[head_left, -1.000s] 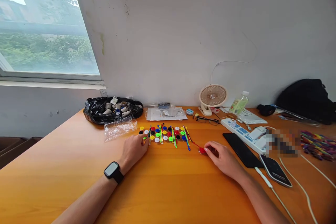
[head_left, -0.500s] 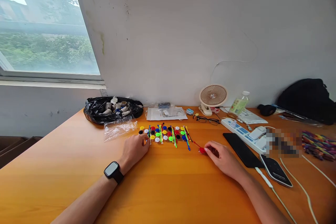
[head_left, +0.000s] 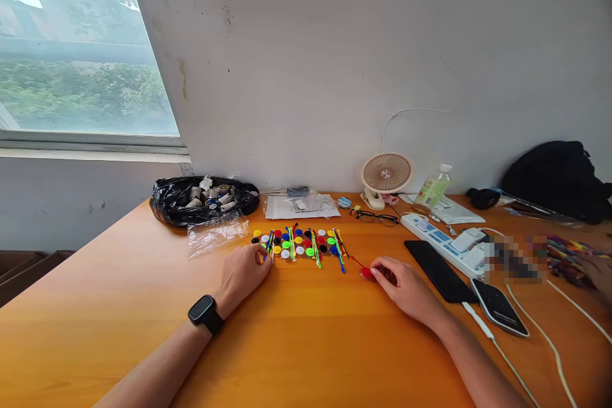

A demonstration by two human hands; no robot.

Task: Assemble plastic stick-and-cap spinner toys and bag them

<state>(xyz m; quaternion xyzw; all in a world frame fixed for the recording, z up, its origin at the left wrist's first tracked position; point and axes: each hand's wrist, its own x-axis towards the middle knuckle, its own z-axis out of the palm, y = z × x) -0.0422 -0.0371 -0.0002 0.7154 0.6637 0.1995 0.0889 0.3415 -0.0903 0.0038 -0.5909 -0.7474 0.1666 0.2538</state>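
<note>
Rows of small round plastic discs in several colours lie at the middle of the table, with thin coloured plastic sticks laid across them. My left hand rests at the left end of these rows, its thumb and index finger closed next to a stick. Whether anything is between those fingertips is hidden. To the right of the rows, my right hand pinches a red disc at the table surface. A thin red stick reaches from that disc up and left towards the other sticks.
A black plastic bag and clear bag lie back left. Behind stand a fan, glasses and bottle. Right are a power strip, phone, cables and another person's hand on colourful cords.
Another person's hand has come in at the right edge onto the colourful cords. The view has shifted slightly; both my hands stay in place.
</note>
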